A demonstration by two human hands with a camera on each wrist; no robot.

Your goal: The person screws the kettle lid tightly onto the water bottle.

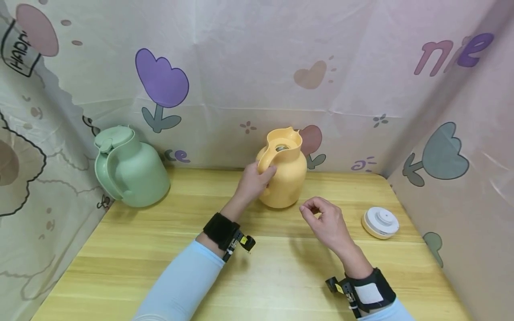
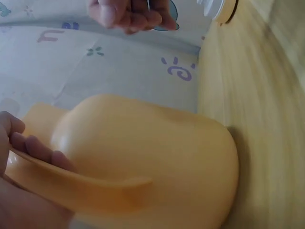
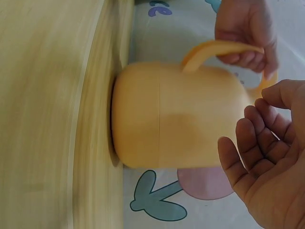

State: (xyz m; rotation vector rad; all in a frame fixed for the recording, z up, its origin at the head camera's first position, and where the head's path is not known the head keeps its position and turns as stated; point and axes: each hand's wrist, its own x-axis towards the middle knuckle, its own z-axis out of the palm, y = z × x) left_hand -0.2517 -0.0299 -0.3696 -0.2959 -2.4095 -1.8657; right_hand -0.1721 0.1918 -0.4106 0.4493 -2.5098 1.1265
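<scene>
Left hand (image 1: 254, 180): taking twelve o'clock as straight away from the person in the head view, we see it at the eight o'clock side of the yellow jug (image 1: 287, 178), its fingers wrapped firmly round the handle (image 1: 267, 158).
Yellow jug: we find it upright on the counter (image 1: 281, 285), near the printed sheet (image 1: 241, 67) behind it. Its mouth is uncovered, and something metallic shows inside.
Right hand (image 1: 327, 223): we see it raised above the counter, near the jug but apart from it, between four and five o'clock. The fingers are loosely curled, about half unfolded, the thumb tip close to the index finger; it holds nothing.
Wrists: we note a black band on each, left band (image 1: 218, 228) and right band (image 1: 381, 285), both carrying a small camera, with light blue sleeves (image 1: 182, 281) below.
White disc: at four o'clock from the jug and three o'clock from the right hand, we see a round, stepped white disc (image 1: 381, 221) with a yellow edge, lying on the counter.
Green jug: at nine o'clock from the yellow one, well apart, we see a green jug (image 1: 138, 176) with its lid (image 1: 116, 135) on.
Sheet prints: from the yellow jug, we see a purple flower (image 1: 162, 80) at ten o'clock, a beige heart (image 1: 311, 75) between twelve and one, and a grey-blue flower (image 1: 445, 154) at three.
</scene>
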